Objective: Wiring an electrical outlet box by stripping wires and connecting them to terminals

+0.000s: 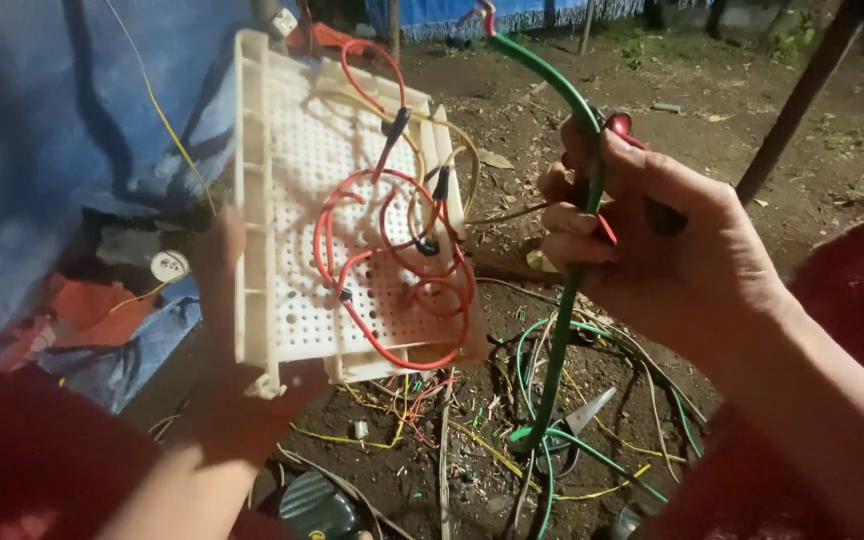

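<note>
Two bare hands work over a patch of dark, crumbly dirt ground (712,120), and the white perforated plastic board (297,200) is the thing to steer by. Far to its left hangs a blue tarpaulin sheet (42,120), soft and creased, with a thin yellow wire (167,125) trailing down across it. Below that, a small round white disc (169,265) sits beside a crumpled orange-red cloth (102,310).

The left hand (227,370) grips the board by its lower left corner, thumb up along the ribbed rim, fingers wrapped behind; the board stands nearly upright, tilted a little away. Its face is a grid of tiny holes. Looping red insulated wires (392,290) curl over that face, joined here and there by short black sleeves, with pale tan wires (417,135) arching among them.

Beneath the board, on the ground, lies a tangle of loose yellow, green and red wire offcuts (472,430).

Right of the board, the right hand (652,250) is clenched around a thick green rubbery cable (564,300), smooth and round, which rises in a curve above the fist and drops straight down to the tangle. A red-handled tool (620,125) is pinned in the same grasp; its shape is mostly hidden. Further right a dark slanted pole (797,105) crosses the earth.
</note>
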